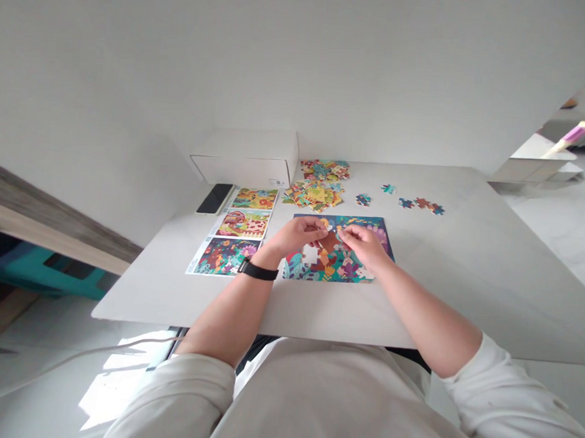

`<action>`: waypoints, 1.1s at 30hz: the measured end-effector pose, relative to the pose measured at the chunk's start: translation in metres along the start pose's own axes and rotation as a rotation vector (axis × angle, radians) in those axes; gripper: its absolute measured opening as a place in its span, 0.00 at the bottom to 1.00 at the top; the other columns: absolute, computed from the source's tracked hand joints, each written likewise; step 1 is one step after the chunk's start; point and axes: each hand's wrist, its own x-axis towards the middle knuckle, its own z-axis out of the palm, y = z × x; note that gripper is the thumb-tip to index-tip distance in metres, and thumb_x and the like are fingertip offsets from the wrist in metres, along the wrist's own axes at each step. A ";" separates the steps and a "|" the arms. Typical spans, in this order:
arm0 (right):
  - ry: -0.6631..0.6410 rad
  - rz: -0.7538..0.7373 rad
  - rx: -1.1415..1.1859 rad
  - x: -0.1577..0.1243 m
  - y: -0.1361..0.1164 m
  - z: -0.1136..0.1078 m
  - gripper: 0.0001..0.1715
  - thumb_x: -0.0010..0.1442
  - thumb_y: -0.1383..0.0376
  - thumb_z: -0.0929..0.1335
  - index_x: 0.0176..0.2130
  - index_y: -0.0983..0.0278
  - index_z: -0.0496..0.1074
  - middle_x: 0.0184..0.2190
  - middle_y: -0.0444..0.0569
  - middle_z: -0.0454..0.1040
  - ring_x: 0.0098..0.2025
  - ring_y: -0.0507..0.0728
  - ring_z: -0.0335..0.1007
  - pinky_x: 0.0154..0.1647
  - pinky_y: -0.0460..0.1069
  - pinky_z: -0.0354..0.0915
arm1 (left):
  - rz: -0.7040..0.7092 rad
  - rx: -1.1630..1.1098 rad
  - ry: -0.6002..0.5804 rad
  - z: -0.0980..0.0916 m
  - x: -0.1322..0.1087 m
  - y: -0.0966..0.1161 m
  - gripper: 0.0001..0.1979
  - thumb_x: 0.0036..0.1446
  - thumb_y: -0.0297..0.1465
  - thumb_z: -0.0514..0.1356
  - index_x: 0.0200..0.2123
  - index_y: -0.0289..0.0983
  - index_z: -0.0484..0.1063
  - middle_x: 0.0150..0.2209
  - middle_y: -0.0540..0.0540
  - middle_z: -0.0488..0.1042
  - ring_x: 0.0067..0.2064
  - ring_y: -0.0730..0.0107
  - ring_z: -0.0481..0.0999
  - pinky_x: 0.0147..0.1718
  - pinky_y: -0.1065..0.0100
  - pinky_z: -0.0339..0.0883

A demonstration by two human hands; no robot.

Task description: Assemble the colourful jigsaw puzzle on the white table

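A jigsaw puzzle (349, 266) with animals and plants on a dark ground lies mostly assembled in front of me. A white gap shows in its left part. Over its upper half, my left hand (302, 234), with a black band at the wrist, has its thumb and fingers pinched together. Just to the right, my right hand (365, 245) is pinched too, its fingertips close to the left ones. Whatever sits between the fingers is too small or hidden to make out. The hands cover some of the puzzle.
Loose puzzle pieces (414, 204) lie behind and right of the puzzle. Piles of yellow pieces (317, 195) and mixed pieces (324, 170) stand near a white box (243, 165). A picture sheet (242, 223) and a phone (215, 199) lie left. Behind the table rises a wall.
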 end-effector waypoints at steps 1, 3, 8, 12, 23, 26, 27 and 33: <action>0.001 -0.019 0.018 -0.001 -0.002 0.000 0.31 0.60 0.34 0.72 0.34 0.58 0.74 0.28 0.43 0.73 0.32 0.57 0.68 0.35 0.51 0.63 | 0.007 0.004 0.027 0.000 0.000 0.000 0.27 0.51 0.53 0.76 0.36 0.35 0.77 0.30 0.46 0.81 0.30 0.69 0.79 0.32 0.68 0.73; -0.022 -0.041 0.047 -0.003 -0.004 0.001 0.31 0.61 0.35 0.72 0.34 0.58 0.74 0.28 0.43 0.74 0.32 0.56 0.68 0.34 0.50 0.62 | 0.022 0.013 0.081 -0.002 0.001 -0.001 0.27 0.51 0.53 0.76 0.35 0.36 0.77 0.29 0.46 0.80 0.29 0.69 0.79 0.32 0.68 0.72; -0.048 -0.062 0.057 -0.003 -0.002 0.002 0.28 0.61 0.38 0.74 0.33 0.58 0.75 0.28 0.42 0.73 0.30 0.55 0.65 0.32 0.50 0.60 | 0.020 0.057 0.091 -0.005 0.002 -0.002 0.26 0.56 0.54 0.72 0.33 0.35 0.77 0.31 0.43 0.83 0.32 0.67 0.81 0.34 0.67 0.73; -0.015 -0.063 0.034 0.000 0.004 0.000 0.26 0.62 0.40 0.73 0.33 0.58 0.75 0.28 0.43 0.74 0.31 0.56 0.68 0.34 0.50 0.63 | -0.015 0.072 0.127 -0.006 0.001 0.002 0.26 0.59 0.55 0.70 0.34 0.35 0.78 0.33 0.41 0.84 0.33 0.67 0.81 0.35 0.67 0.74; -0.020 -0.024 -0.010 0.000 0.011 -0.001 0.24 0.62 0.41 0.74 0.33 0.58 0.75 0.27 0.42 0.74 0.29 0.55 0.66 0.33 0.50 0.62 | 0.025 0.214 0.134 -0.003 -0.004 0.012 0.24 0.57 0.53 0.70 0.32 0.35 0.80 0.29 0.45 0.80 0.29 0.72 0.74 0.28 0.71 0.66; -0.019 -0.027 -0.014 0.000 0.009 0.000 0.25 0.61 0.40 0.74 0.33 0.58 0.75 0.26 0.42 0.73 0.29 0.55 0.65 0.32 0.50 0.60 | 0.022 0.271 0.130 -0.003 -0.005 0.013 0.21 0.57 0.49 0.71 0.33 0.35 0.82 0.29 0.46 0.80 0.29 0.72 0.74 0.27 0.71 0.65; -0.018 -0.029 -0.014 -0.001 0.008 0.000 0.26 0.61 0.40 0.74 0.33 0.58 0.75 0.26 0.42 0.73 0.29 0.55 0.65 0.32 0.50 0.60 | 0.023 0.284 0.129 -0.004 -0.005 0.013 0.20 0.57 0.49 0.71 0.33 0.36 0.82 0.29 0.46 0.80 0.29 0.71 0.74 0.27 0.71 0.64; -0.014 -0.024 0.032 -0.002 0.005 0.000 0.25 0.61 0.41 0.75 0.32 0.59 0.76 0.27 0.43 0.74 0.30 0.55 0.67 0.33 0.51 0.60 | 0.034 0.262 0.136 -0.009 -0.002 0.009 0.21 0.62 0.50 0.68 0.31 0.36 0.80 0.32 0.44 0.83 0.30 0.71 0.76 0.28 0.71 0.67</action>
